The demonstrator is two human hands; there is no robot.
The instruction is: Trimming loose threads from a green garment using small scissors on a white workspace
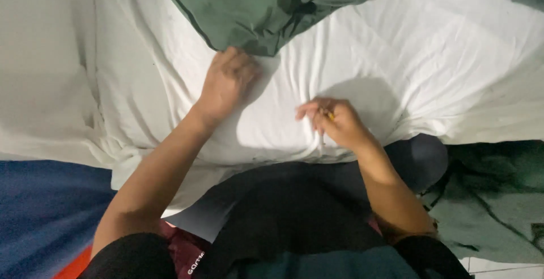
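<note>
Bed (51, 58) carries white sheet (442, 58), creased, spread across most of it (bare pale strip left of sheet). Green cloth (260, 7) bunched on sheet's far edge. Both hands rest on sheet, near side of green cloth. Blue cover (45, 211) lower left of sheet.

Both arms stretched forward: left hand (226, 81) curled knuckles-up farther out, right hand (334, 121) nearer, fingers pinched together.

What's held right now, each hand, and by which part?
Left hand grips the green cloth at its lower edge. Right hand pinches a thin pencil-like stick near its upper end, over the white sheet.
</note>
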